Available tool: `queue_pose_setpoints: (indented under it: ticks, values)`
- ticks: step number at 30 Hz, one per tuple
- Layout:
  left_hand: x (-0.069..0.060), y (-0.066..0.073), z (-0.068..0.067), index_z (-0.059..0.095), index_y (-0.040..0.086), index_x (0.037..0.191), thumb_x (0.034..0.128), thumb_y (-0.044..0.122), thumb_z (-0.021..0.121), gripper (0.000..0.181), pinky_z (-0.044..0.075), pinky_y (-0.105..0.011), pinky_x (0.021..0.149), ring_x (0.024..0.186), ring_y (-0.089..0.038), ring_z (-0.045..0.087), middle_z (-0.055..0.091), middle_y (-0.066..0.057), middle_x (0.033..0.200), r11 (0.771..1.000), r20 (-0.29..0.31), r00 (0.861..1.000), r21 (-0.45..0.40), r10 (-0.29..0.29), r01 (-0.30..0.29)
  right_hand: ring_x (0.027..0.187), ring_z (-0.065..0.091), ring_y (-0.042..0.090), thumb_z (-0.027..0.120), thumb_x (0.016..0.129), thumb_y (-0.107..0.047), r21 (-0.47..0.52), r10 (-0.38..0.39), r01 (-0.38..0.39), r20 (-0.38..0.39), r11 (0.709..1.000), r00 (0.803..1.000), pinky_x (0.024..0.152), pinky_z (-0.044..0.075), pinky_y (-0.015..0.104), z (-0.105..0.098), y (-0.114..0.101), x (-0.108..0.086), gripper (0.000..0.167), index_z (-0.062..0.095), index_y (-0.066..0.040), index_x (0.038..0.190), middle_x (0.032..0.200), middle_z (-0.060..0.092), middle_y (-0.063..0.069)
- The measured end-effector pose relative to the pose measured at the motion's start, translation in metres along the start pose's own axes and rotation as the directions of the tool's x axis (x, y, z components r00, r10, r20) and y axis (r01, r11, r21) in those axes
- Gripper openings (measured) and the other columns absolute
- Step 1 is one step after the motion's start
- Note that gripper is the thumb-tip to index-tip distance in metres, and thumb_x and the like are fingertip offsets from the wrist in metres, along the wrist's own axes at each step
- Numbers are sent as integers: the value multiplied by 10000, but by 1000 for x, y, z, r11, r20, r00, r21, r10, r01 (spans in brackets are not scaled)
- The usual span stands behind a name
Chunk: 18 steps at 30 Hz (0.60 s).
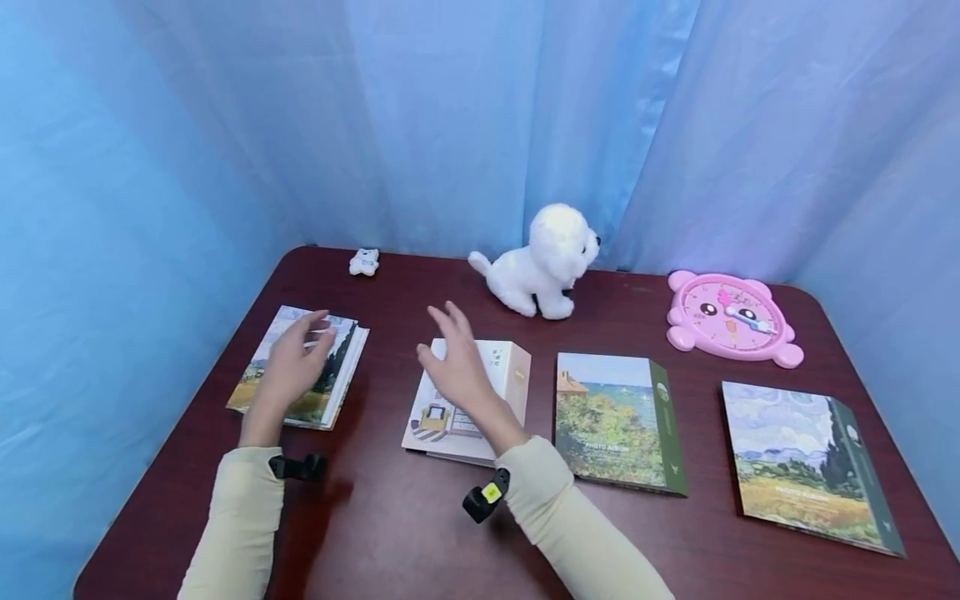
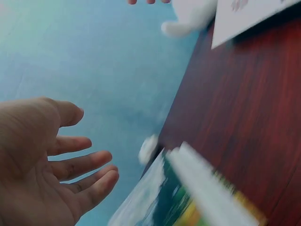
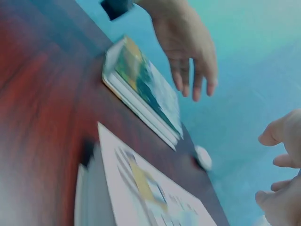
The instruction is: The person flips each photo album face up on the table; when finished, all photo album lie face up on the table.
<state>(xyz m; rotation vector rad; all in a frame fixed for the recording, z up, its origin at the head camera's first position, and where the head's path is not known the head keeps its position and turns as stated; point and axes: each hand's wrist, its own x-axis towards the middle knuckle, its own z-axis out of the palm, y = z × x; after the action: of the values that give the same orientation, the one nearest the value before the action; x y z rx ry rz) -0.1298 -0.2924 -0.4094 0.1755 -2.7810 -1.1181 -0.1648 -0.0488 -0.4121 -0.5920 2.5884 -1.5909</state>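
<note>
My left hand (image 1: pixel 291 362) hovers over a thick book with a painted landscape cover (image 1: pixel 307 408), its fingers relaxed and nothing in them. In the left wrist view that book (image 2: pixel 160 202) is blurred, below and to the right of the hand (image 2: pixel 51 169). My right hand (image 1: pixel 461 371) is raised above a white album (image 1: pixel 517 375) with a small yellow drawing on its cover. Its fingers are spread and hold nothing. From the right wrist view, a space shows between the white album (image 3: pixel 136 188) and the landscape book (image 3: pixel 146 89).
Right of the white album lie a green-spined photo album (image 1: pixel 607 417) and another landscape photo album (image 1: pixel 802 467). Behind stand a white plush dog (image 1: pixel 536 258), a pink toy clock (image 1: pixel 731 317) and a small white figure (image 1: pixel 364 262). Blue curtains surround the dark wooden table (image 1: pixel 390 533).
</note>
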Motion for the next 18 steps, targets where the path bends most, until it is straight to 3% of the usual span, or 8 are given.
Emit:
queue_pose_setpoints:
  ticks: [8, 12, 18]
  values:
    - [-5, 24, 39, 374, 72, 1461, 996, 365, 492, 562, 456, -507, 966, 1214, -355, 521, 517, -194, 1350, 997, 164, 986, -70, 37, -25, 1407, 301, 335, 600, 903, -197, -33, 166, -170, -98, 985, 981, 1121, 289, 511, -36, 30, -20, 614, 375, -148, 1472, 1581, 191, 97]
    - [-10, 33, 60, 379, 53, 1455, 980, 336, 535, 574, 464, -481, 959, 1165, -325, 566, 543, -188, 1325, 997, 213, 976, -80, 39, -23, 1431, 247, 338, 609, 907, -230, -49, 251, -257, -103, 965, 962, 1133, 258, 523, -43, 43, -35, 662, 319, -131, 1494, 1585, 158, 115]
    - [-14, 38, 85, 376, 15, 1452, 942, 298, 607, 627, 489, -453, 911, 1072, -286, 619, 578, -176, 1283, 999, 253, 967, -48, 27, -15, 1459, 139, 356, 618, 909, -282, -76, 294, -301, -88, 951, 952, 1123, 257, 550, -46, 55, -57, 739, 241, -115, 1521, 1592, 88, 167]
